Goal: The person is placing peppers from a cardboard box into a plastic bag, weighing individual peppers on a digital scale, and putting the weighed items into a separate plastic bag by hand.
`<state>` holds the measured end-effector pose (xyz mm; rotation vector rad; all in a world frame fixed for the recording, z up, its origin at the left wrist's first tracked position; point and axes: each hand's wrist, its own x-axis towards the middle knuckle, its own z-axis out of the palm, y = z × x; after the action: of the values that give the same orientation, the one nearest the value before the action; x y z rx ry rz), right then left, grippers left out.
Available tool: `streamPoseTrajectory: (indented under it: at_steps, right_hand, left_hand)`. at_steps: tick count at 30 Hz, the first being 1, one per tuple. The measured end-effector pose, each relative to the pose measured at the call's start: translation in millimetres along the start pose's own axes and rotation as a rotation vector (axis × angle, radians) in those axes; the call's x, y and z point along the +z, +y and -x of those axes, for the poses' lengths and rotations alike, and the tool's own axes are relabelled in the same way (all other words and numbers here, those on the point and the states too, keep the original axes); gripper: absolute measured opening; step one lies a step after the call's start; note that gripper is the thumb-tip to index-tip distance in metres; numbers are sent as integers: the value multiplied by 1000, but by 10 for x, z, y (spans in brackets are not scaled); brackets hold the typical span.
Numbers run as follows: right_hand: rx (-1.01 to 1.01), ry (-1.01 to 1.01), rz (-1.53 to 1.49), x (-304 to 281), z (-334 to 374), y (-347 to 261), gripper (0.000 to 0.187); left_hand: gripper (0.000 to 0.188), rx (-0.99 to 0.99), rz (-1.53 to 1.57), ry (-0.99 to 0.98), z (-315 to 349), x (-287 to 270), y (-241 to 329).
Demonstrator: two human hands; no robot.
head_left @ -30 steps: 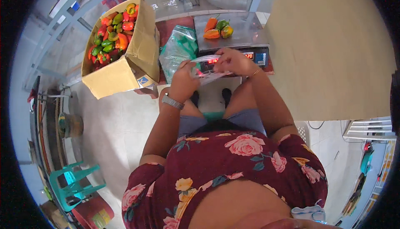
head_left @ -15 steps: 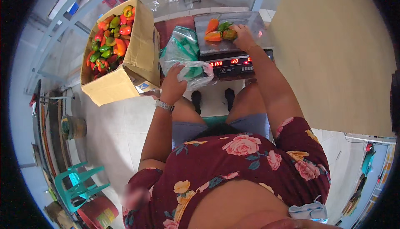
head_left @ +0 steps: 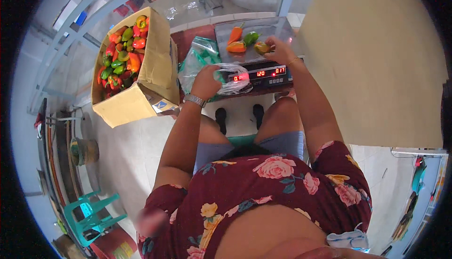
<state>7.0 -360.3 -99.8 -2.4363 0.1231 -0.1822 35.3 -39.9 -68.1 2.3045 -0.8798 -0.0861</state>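
My right hand [head_left: 281,51] has its fingers closed on a mottled green-orange bell pepper [head_left: 262,48] over the metal pan of a digital scale [head_left: 277,27]. Left of it on the pan lie a green pepper [head_left: 251,38] and two orange peppers, one farther back [head_left: 235,34] and one nearer [head_left: 236,47]. My left hand [head_left: 205,83] grips a thin clear plastic bag [head_left: 235,86], its fingertips partly hidden. The bag's edge hangs over the left part of the scale's lit red display [head_left: 260,74].
An open cardboard box [head_left: 157,51] full of red, green and orange peppers stands to the left. Green-tinted plastic bags [head_left: 200,51] lie between box and scale. A large tan board [head_left: 372,65] fills the right side. A green plastic chair [head_left: 92,216] is at lower left.
My right hand has drawn the mottled pepper away from the others, toward me. My left hand has moved right with the bag, whose edge now covers part of the display.
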Motion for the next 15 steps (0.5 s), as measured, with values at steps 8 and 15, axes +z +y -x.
streamPoseTrajectory:
  at_steps: [8, 15]
  right_hand:
    - [-397, -401, -136, -186, 415, -1250, 31]
    - [-641, -220, 777, 466, 429, -1002, 23]
  left_hand:
    - [44, 61, -33, -29, -168, 63, 211]
    - [46, -64, 231, -122, -399, 230, 107]
